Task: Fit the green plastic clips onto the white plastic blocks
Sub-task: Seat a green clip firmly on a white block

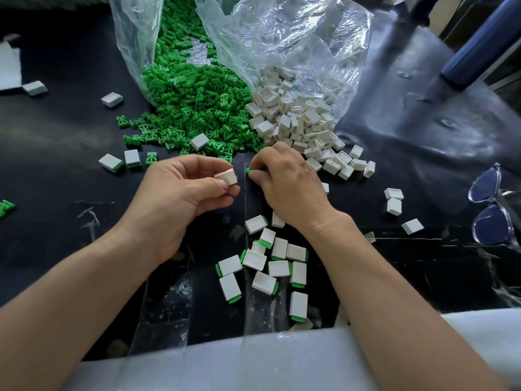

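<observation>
Clipped white blocks [262, 266] lie scattered on the tabletop [70, 193] between my forearms — my left hand [180, 193] pinches a bare white block [226, 177], my right hand [284, 182] pinches a green clip [248, 170] just beside it, fingers curled.

Your white blocks [296, 117]: smooth matt plastic. Your green clips [191, 108]: plastic, slight sheen. The bags [282, 38]: clear, crinkled, glossy film. Your tabletop [70, 136]: black shiny sheet, scuffed. The glasses [486, 187]: clear glossy plastic frames.
</observation>
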{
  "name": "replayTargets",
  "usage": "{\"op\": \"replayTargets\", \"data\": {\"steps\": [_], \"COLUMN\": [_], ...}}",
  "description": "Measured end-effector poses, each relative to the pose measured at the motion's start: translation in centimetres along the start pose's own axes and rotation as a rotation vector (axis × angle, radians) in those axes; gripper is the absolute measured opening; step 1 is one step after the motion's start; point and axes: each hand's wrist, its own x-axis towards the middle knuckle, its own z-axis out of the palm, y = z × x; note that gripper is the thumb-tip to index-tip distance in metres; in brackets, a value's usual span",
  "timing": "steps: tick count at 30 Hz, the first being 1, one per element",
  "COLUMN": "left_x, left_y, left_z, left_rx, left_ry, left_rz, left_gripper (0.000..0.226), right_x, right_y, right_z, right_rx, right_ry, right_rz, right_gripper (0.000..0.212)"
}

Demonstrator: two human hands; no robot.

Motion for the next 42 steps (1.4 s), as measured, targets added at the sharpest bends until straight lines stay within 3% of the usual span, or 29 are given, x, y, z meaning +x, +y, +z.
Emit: {"op": "replayTargets", "data": {"steps": [2,5,8,15,29,36,42], "left_x": [-0.1,-0.1,-0.1,0.0,0.1,-0.1,-0.2], "left_y": [0.0,0.1,0.1,0.1,-0.4,-0.2,-0.2], "left_z": [0.0,-0.1,-0.2,-0.2,-0.2,-0.2,-0.1], "left_rx": [-0.007,-0.029,-0.004,0.060,0.206,0.119,0.207], "left_ry": [-0.011,-0.017,-0.013,-0.016,-0.006,-0.001,-0.019], "left_rz": [-0.006,-0.014,-0.009,0.027,0.096,0.067,0.136], "left_gripper": [0.020,0.020,0.019,0.026,0.010,0.015,0.013], "right_x": [0.0,-0.2,-0.6,-1.1,-1.3,-1.5,-1.7], "right_y": [0.0,-0.5,-0.9,-1.9,-1.7,-1.7,-1.6], "right_z": [-0.2,-0.9,-1.3,-1.2,-1.4,-1.5,-1.6], "right_rx": [0.085,0.444,0.627,0.655,0.810,0.703,0.616], "right_ry": [0.046,0.163,0.199,0.150,0.069,0.038,0.031], "right_rz": [0.014,0.088,0.088,0.020,0.057,-0.008,-0.047], "right_gripper": [0.018,0.011,0.018,0.015,0.019,0.012,0.012]}}
